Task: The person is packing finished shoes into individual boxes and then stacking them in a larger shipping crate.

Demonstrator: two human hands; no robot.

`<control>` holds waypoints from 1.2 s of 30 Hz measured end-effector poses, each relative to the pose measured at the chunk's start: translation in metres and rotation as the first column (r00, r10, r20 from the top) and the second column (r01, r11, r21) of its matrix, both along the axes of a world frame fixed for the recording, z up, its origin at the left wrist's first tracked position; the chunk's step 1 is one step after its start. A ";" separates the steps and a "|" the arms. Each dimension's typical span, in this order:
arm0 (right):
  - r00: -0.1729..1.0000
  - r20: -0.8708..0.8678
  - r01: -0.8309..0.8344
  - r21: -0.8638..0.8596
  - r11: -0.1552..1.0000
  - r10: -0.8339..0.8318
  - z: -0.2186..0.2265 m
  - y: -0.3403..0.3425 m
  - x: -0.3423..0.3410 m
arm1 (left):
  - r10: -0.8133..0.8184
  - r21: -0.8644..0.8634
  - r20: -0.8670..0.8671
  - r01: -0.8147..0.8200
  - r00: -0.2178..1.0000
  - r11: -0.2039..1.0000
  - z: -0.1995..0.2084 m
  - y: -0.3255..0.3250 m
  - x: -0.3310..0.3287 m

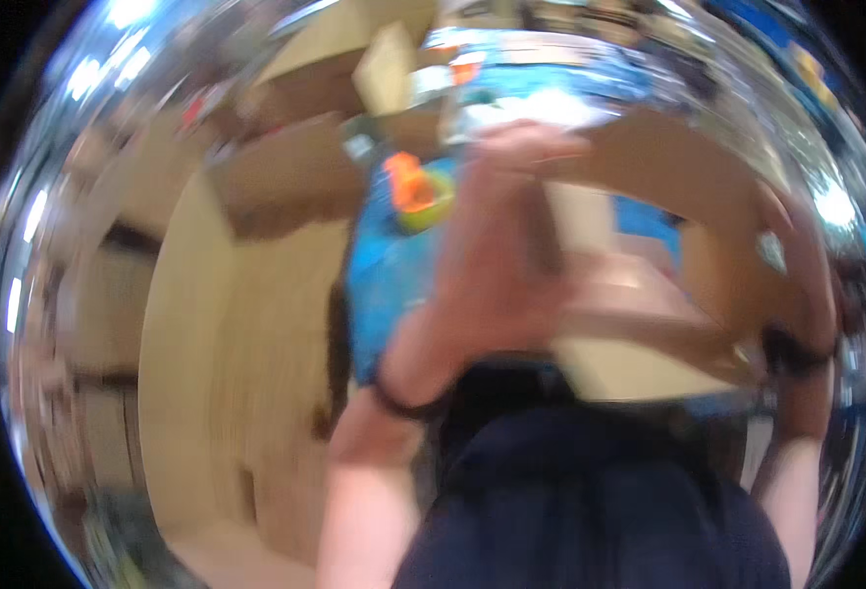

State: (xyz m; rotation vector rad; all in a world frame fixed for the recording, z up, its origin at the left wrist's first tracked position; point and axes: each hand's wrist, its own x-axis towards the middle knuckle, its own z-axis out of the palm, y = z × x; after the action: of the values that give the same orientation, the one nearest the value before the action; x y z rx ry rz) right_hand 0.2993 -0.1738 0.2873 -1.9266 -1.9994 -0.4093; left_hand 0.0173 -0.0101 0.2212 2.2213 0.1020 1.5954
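Both hands on a cardboard box, picture very blurred.
The left hand and right hand grip the cardboard box; its long axis runs left-right.

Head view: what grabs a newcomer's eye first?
The whole frame is motion-blurred. The left hand is raised at centre, fingers up against a brown cardboard box that the right hand meets at its far edge; the grip cannot be made out. Behind, an orange and lime-green object stands out on a blue surface.
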 end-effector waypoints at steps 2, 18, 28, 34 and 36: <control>0.889 -0.439 0.048 0.366 0.929 0.127 -0.011 0.020 0.039 | -0.076 -0.379 -0.257 -0.028 0.963 0.925 -0.029 0.016 0.001; 0.944 -0.211 -0.233 0.121 0.965 0.254 -0.138 0.083 -0.019 | -0.248 -0.824 -0.348 -0.169 0.904 0.541 -0.094 0.054 -0.023; 0.232 -0.969 -0.241 -0.148 0.959 -0.091 -0.153 0.080 0.027 | 0.001 -0.033 -0.573 -0.025 0.820 0.999 -0.093 0.053 -0.027; 0.588 -0.807 -0.187 -0.207 0.960 -0.060 -0.145 0.074 0.027 | 0.115 -0.010 -0.838 -0.227 0.534 0.974 -0.056 0.031 0.011; 0.814 -0.578 -0.132 -0.090 0.987 0.056 -0.134 0.062 0.014 | -0.028 -0.116 -0.967 -0.338 0.255 0.934 -0.024 0.037 0.018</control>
State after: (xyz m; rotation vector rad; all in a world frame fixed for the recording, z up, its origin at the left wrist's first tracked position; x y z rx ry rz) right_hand 0.3136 -0.1116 0.1537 -1.7286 -1.7217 0.3120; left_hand 0.0356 0.0265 0.1974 2.5964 0.8823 -0.0574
